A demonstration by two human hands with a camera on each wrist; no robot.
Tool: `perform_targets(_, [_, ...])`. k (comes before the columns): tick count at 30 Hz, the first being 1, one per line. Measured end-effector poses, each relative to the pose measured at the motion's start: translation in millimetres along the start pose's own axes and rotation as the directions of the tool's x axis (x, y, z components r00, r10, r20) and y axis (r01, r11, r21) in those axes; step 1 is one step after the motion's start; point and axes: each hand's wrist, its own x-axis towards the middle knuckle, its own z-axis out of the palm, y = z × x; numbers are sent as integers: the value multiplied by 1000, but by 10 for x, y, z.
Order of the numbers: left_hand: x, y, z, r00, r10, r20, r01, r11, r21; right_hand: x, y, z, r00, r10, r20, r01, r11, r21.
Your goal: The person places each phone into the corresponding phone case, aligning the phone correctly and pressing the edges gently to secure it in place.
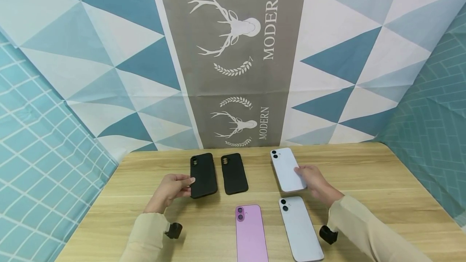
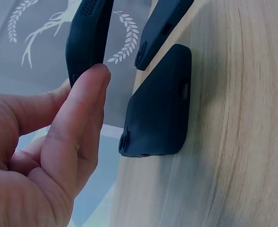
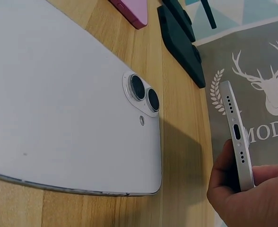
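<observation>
My left hand point(image 1: 174, 189) pinches a black phone case point(image 1: 204, 176) by its side, thumb on the back and fingers beneath. In the left wrist view this held case point(image 2: 88, 40) is raised off the table, and another black case point(image 2: 160, 106) lies below it, hidden in the head view. A further black case point(image 1: 234, 174) lies to the right. My right hand point(image 1: 314, 181) grips a white phone point(image 1: 287, 170) by its right side; the right wrist view shows its port edge, lifted from the table. Nearer me, a second white phone point(image 1: 301, 229) lies back up.
A pink-purple phone point(image 1: 251, 233) lies on the wooden table point(image 1: 145, 169), left of the second white phone. A patterned cloth point(image 1: 236, 80) with deer prints hangs behind the far edge. Small black devices point(image 1: 174, 230) are on both wrists.
</observation>
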Motion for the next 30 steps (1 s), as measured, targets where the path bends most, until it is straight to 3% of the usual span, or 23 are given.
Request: perform_targets(30, [18, 67, 141, 1000, 21, 15, -21, 1000, 6, 2, -1, 89, 1000, 2, -5, -2, 999, 33])
